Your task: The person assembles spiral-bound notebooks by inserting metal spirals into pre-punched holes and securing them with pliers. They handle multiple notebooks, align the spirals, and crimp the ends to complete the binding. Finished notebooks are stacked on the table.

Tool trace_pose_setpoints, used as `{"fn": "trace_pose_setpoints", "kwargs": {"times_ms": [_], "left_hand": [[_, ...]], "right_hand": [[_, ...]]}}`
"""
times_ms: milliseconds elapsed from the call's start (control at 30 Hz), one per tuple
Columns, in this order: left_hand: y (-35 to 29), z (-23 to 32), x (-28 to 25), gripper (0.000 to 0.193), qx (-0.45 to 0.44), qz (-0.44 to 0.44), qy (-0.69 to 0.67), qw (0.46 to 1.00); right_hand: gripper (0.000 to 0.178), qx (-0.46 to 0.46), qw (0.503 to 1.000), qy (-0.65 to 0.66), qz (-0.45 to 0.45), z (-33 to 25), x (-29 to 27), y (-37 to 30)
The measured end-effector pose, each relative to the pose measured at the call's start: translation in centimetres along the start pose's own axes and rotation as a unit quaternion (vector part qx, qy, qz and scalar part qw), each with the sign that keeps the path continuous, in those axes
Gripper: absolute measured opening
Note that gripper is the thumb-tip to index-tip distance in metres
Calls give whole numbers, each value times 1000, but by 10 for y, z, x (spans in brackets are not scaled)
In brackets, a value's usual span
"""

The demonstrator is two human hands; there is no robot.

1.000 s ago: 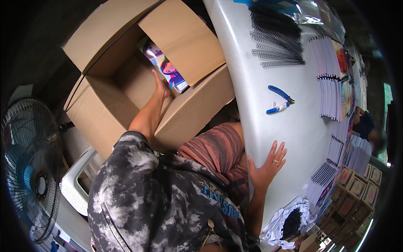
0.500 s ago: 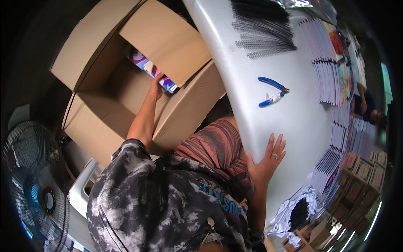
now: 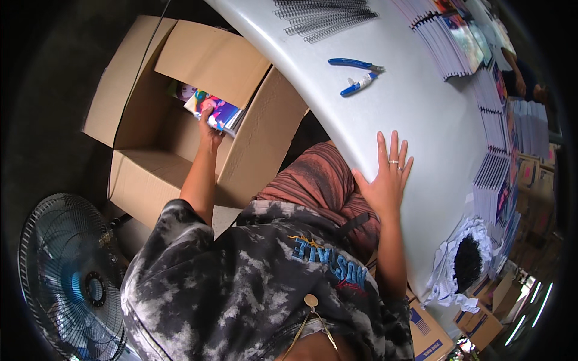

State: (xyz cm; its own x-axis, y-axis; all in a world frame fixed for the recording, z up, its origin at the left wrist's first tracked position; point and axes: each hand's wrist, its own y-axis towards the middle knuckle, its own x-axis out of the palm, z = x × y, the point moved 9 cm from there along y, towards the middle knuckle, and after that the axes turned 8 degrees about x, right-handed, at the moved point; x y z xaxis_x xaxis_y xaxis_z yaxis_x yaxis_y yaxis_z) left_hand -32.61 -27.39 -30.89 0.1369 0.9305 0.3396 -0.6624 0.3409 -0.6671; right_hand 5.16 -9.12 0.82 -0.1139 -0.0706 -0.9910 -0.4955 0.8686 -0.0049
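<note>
Inside an open cardboard box (image 3: 144, 180), my left hand (image 3: 209, 127) grips a small stack of books with colourful covers (image 3: 224, 111). My thumb lies on the top cover, while the other fingers are mostly hidden under or beside the stack. Part of the stack is covered by a box flap (image 3: 211, 51). My right hand (image 3: 387, 180) rests flat on the edge of the grey-white table (image 3: 325, 108), fingers spread, a ring on one finger, holding nothing. Beyond it on the table are blue-handled cutting pliers (image 3: 360, 75), lying with their handles apart.
Black spiral binding coils (image 3: 325, 18) lie at the table's far side. Spiral-bound books (image 3: 490, 174) line its right side, near crumpled white cloth or paper with a dark centre (image 3: 466, 259). A fan (image 3: 72, 277) stands at left. Cartons (image 3: 430, 331) and another person (image 3: 524, 78) are at right.
My view has shifted, so the table items sit higher. The books in my left hand have tilted, showing more of the top cover. My right hand stays flat on the table.
</note>
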Motion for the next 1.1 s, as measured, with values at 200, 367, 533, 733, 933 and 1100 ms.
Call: {"fn": "trace_pose_setpoints", "kwargs": {"times_ms": [200, 367, 533, 733, 933, 1100], "left_hand": [[-82, 38, -41, 57, 24, 19, -50, 998], [-137, 73, -31, 49, 106, -121, -189, 969], [-192, 119, -31, 55, 162, -163, -208, 951], [-281, 169, -39, 74, 230, -108, -139, 957], [-316, 198, -105, 77, 276, -120, -132, 945], [-323, 194, -5, 47, 256, -246, 45, 934]], "right_hand": [[90, 0, 1000, -3, 5, 1, -1, -3], [84, -7, 998, 44, 46, -10, -5, 1], [70, -99, 794, 578, -163, -128, 39, 9], [108, 249, 195, 728, -608, -267, 166, -40], [105, 16, 71, 814, -576, -288, 101, 9], [90, -136, 398, 786, -453, -198, 30, 24]]}}
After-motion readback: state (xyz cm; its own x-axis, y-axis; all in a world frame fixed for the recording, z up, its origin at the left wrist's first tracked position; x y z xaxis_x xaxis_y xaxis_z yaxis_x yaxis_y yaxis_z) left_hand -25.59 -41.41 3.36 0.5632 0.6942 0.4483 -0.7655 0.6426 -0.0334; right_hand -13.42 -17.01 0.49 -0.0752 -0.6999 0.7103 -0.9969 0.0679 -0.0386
